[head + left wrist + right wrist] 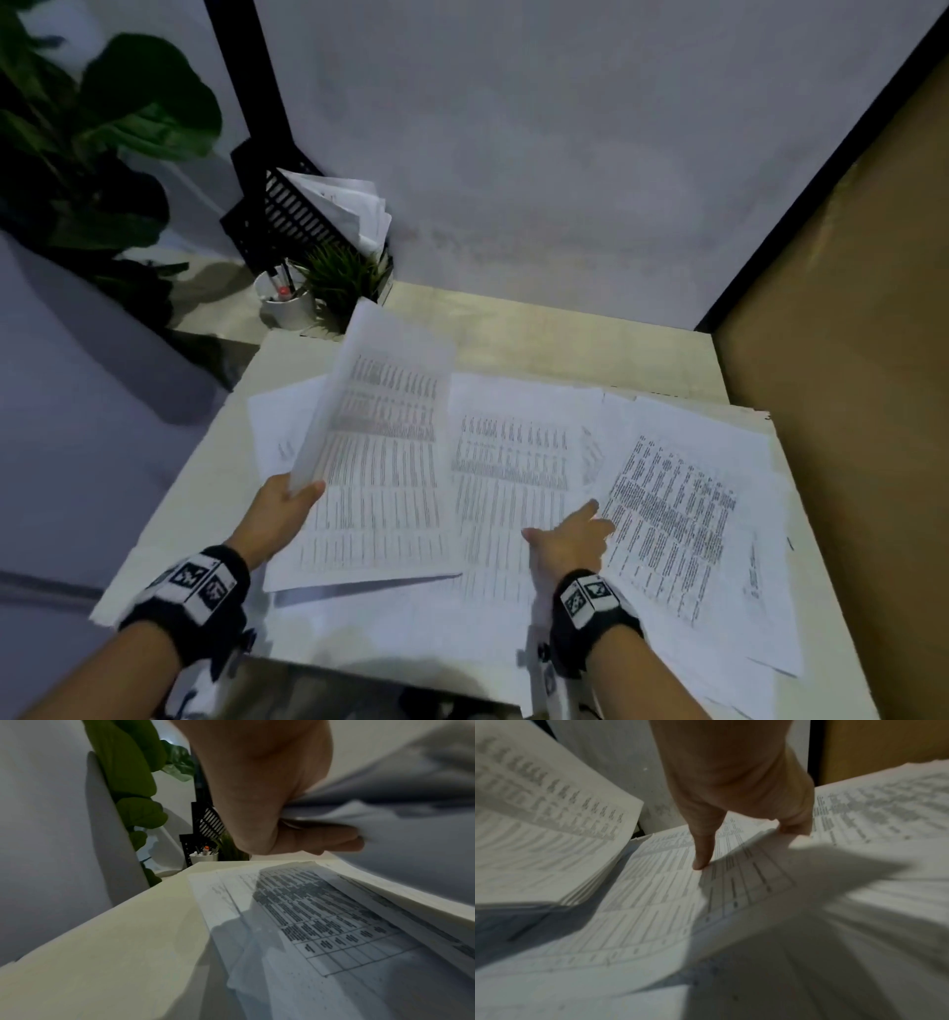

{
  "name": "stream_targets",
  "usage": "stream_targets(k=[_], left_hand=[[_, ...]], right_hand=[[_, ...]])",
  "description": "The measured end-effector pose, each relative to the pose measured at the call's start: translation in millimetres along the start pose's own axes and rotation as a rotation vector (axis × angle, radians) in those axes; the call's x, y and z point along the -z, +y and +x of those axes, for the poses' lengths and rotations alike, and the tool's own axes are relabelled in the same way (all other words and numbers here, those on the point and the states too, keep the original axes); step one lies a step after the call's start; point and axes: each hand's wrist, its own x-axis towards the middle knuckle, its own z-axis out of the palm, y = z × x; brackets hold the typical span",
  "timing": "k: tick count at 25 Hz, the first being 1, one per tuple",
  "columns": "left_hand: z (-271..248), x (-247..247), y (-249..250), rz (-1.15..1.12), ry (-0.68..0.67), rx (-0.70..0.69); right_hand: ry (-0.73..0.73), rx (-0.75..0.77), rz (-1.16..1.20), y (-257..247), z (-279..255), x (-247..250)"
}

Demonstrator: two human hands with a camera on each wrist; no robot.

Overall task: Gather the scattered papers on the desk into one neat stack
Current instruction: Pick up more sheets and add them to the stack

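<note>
Printed white sheets lie spread over the pale desk (pixel 539 329). My left hand (pixel 287 506) grips the left edge of a sheaf of papers (pixel 380 452) and holds it tilted up off the desk. The left wrist view shows the left hand (pixel 270 801) pinching that sheaf (pixel 385 797) above more sheets lying flat. My right hand (pixel 570 534) is on the middle sheet (pixel 508 462), at the left edge of the right-hand pile (pixel 683 514). In the right wrist view the right hand (pixel 744 847) has its thumb down on the paper and its fingers (pixel 795 827) curled round a lifted sheet edge.
At the desk's far left corner stand a black file rack (pixel 292 205) holding papers, a white pen cup (pixel 287 303) and a small green plant (pixel 344 277). A big leafy plant (pixel 102 128) stands further left. A brown panel (pixel 847 360) borders the right side.
</note>
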Motion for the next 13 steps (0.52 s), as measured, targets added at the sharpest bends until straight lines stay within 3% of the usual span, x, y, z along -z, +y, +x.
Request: stream_targets(k=[5, 8, 11, 13], left_hand=[[1, 14, -17, -0.068, 0.042, 0.039], [2, 19, -15, -0.081, 0.066, 0.021], [3, 20, -16, -0.106, 0.069, 0.042], [4, 19, -12, -0.114, 0.049, 0.032]], right_hand=[[-0.075, 0.054, 0.098, -1, 13, -9], [0.006, 0.038, 0.153, 20, 38, 8], [0.210, -0.142, 0.021, 58, 68, 45], [0.238, -0.292, -0.162, 90, 86, 74]])
